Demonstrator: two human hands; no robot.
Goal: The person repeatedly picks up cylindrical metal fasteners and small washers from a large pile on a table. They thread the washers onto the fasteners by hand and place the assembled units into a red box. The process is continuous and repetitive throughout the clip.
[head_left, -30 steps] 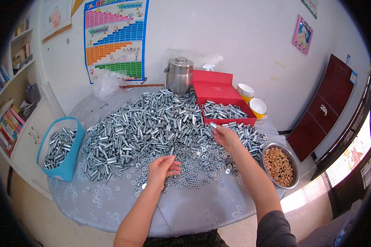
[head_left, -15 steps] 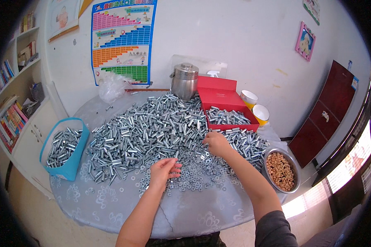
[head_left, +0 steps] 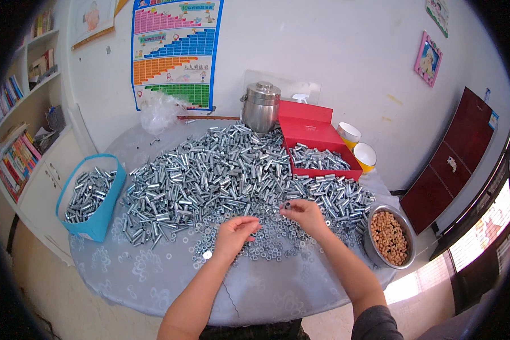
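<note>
We're at the round table (head_left: 153, 283), both hands over the spread of small nuts and washers (head_left: 266, 241) at the near edge of the big pile of metal sleeves (head_left: 209, 170). Right hand (head_left: 305, 214) has thumb and forefinger pressed together, pinching 1 small dark piece (head_left: 287, 205), looks like a nut, lifted just above the loose washers. Left hand (head_left: 234, 233) is curled palm-down and resting on the washers, fingers bunched; we can't tell if it actually grips anything underneath. Step in hand reads as picking and pairing small hardware. To do it well, we judge: keep the pinch at the fingertips so the piece doesn't roll, lift straight up clear of its neighbours, and bring both hands together low over the table so a drop lands back in the washer patch, not on the floor. Left hand should isolate 1 washer by sliding it out to bare tabletop rather than digging into the heap. Keep forearms off the sleeve pile, it looks loose and will slide. Blue basket (head_left: 90, 195) of sleeves sits at far left, red box (head_left: 317, 141) with more sleeves behind the pile, metal bowl (head_left: 387, 237) of brown nuts just right of the right forearm; watch that elbow.
</note>
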